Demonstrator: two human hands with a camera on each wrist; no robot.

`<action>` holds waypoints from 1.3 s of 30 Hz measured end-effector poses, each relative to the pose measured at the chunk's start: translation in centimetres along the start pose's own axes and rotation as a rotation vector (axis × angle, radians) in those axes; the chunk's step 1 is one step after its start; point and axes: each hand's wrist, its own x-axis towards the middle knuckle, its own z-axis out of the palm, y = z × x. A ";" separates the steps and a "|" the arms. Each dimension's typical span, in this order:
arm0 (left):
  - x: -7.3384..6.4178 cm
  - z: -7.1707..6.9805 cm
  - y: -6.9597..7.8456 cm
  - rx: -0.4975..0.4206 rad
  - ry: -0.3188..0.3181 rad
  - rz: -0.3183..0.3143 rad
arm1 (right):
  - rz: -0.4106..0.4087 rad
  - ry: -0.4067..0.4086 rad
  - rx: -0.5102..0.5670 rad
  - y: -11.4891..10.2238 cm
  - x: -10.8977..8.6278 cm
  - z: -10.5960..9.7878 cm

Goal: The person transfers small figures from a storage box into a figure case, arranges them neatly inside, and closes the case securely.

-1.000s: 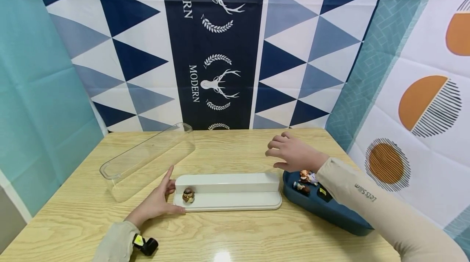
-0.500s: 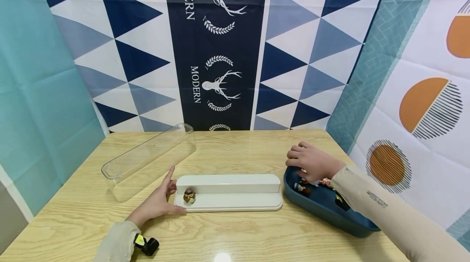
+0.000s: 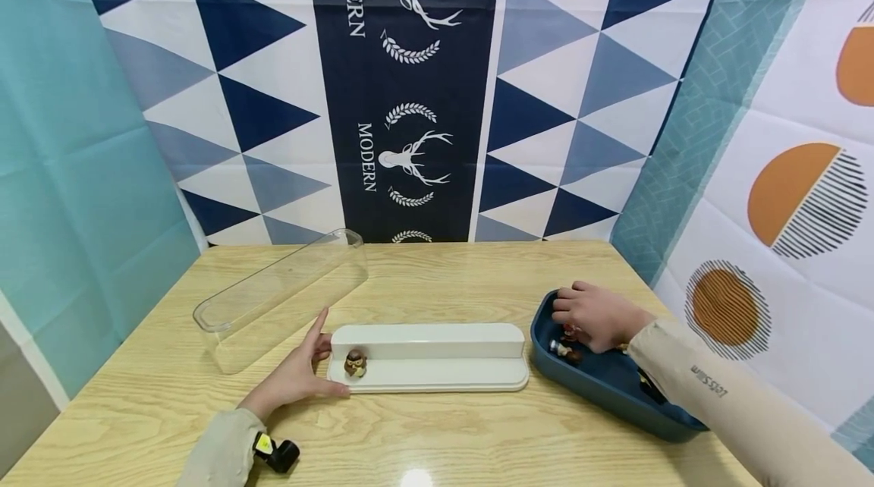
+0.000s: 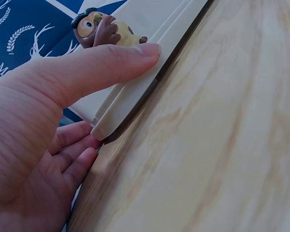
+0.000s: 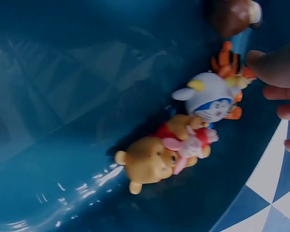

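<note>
Resting at the left end of the white base (image 3: 444,375), the left hand (image 3: 300,377) is spread wide: we see the thumb lying along the front lip and the other fingers at the end and behind it. The base sits at the lower centre of the frame, lengthwise on the wood-grain surface (image 3: 444,441). One owl figure (image 3: 355,363) stands on its lower step, at the left end, just beside the thumb.

At the right of the frame, we find the right hand (image 3: 601,316) lowered into the blue tray (image 3: 608,394). In the right wrist view, a narrow gap separates its thumb from the other fingers, next to the orange striped figure (image 5: 225,60). The blur there is considerable, so we cannot tell whether the thumb touches that figure.

From the striped figure toward the lower left of that view, we note the white-hooded figure (image 5: 208,96), then the yellow bear figure (image 5: 145,159) in red, with a small pink figure (image 5: 189,146) against its front. A brown piece (image 5: 229,18) lies at the upper right.

Left of centre on the surface, well apart from the tray, we locate the clear container (image 3: 280,301), set diagonally behind the left hand.
</note>
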 end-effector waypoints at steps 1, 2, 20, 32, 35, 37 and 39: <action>0.0 0.1 0.0 0.000 0.000 0.001 | 0.001 -0.014 0.003 0.0 -0.1 0.1; 0.0 0.1 0.0 0.001 0.001 0.002 | 0.001 -0.024 0.005 -0.1 -0.1 0.3; 0.0 0.2 0.0 0.011 0.006 -0.014 | 0.010 -0.089 -0.011 -0.1 0.0 1.2; 0.2 0.2 -0.1 0.001 0.008 -0.034 | 0.105 0.015 0.107 -0.5 -0.1 1.9; 0.2 0.3 -0.2 0.000 0.008 -0.034 | 0.146 0.037 0.156 -0.4 0.0 1.5; 0.2 0.3 -0.3 0.001 0.007 -0.032 | 0.182 0.054 0.185 -0.4 0.1 1.2; 0.2 0.3 -0.4 0.003 0.007 -0.030 | 0.225 0.078 0.214 -0.4 0.3 0.8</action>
